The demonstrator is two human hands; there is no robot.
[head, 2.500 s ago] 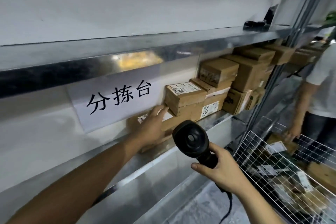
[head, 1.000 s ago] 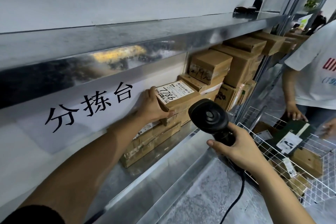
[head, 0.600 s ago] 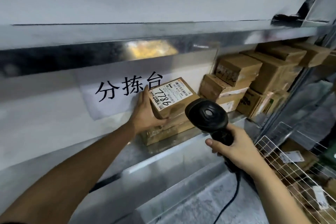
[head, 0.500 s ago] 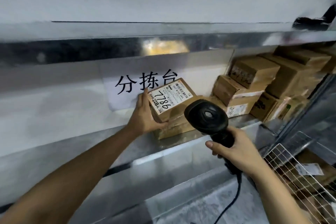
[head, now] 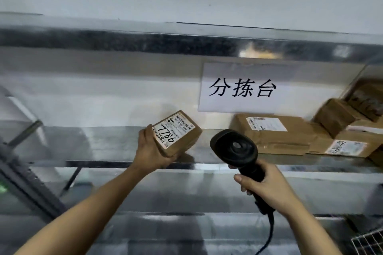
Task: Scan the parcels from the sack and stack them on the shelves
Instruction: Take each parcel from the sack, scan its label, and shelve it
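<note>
My left hand [head: 151,151]: curled round the near left end of the small parcel [head: 178,134], thumb on the label's edge, fingers underneath.
Small parcel: a brown cardboard box with a white label handwritten 7786. I hold it tilted, label up, over the bare left stretch of the metal shelf [head: 103,145]. I cannot tell whether it touches the shelf.
My right hand [head: 267,188]: clenched round the handle of the black scanner [head: 234,147], in front of the shelf's edge.
Scanner: head raised, just right of the small parcel and apart from it. Its cable [head: 269,232] hangs down below my fist.
Flat parcel [head: 275,136]: lying on the shelf behind the scanner, label up, under the white sign [head: 242,89].
Stacked parcels [head: 339,118]: piled at the shelf's right end, touching the flat parcel.
Wire basket [head: 371,242]: one corner at the lower right.
</note>
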